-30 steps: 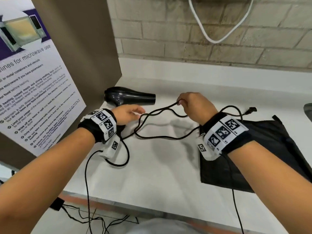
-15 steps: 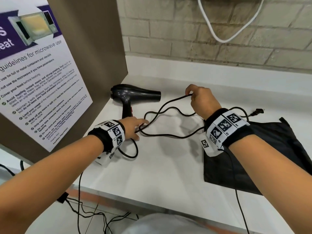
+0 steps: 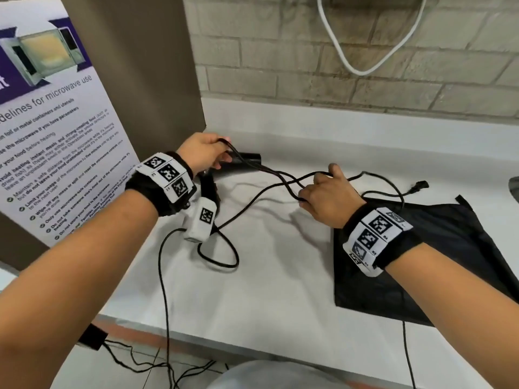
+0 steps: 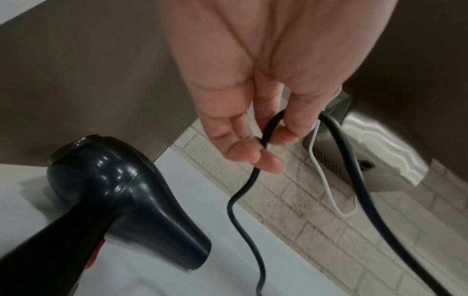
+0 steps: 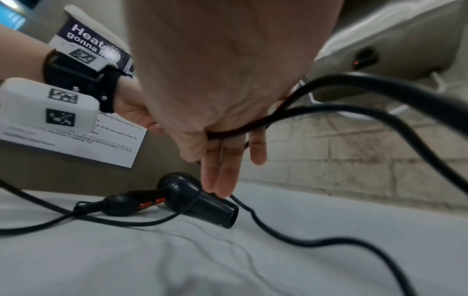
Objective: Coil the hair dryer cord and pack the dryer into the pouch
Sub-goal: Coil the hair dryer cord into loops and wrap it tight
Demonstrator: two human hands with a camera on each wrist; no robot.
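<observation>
The black hair dryer point(image 3: 247, 158) lies on the white counter point(image 3: 280, 276) at the back left, mostly hidden behind my left hand point(image 3: 224, 153). That hand pinches a loop of the dryer's black cord point(image 3: 266, 175) just above the barrel; in the left wrist view the fingers point(image 4: 291, 124) curl round the cord point(image 4: 243, 200) above the dryer point(image 4: 121, 190). My right hand point(image 3: 317, 182) holds further strands of the cord to the right, close over the counter. In the right wrist view the cord point(image 5: 329, 112) runs under the thumb while the fingers point(image 5: 220, 170) point down. The plug point(image 3: 420, 185) lies beyond the flat black pouch point(image 3: 449, 248).
A brown partition with a microwave poster point(image 3: 56, 136) stands on the left. A brick wall with a hanging white cable point(image 3: 365, 66) closes the back. Thin black wires point(image 3: 165, 304) hang over the counter's front edge. A grey object point(image 3: 514, 186) shows at the right edge.
My left hand has gone from beside the dryer's handle up to above its barrel, carrying a cord loop. My right hand has come down and nearer with its strands.
</observation>
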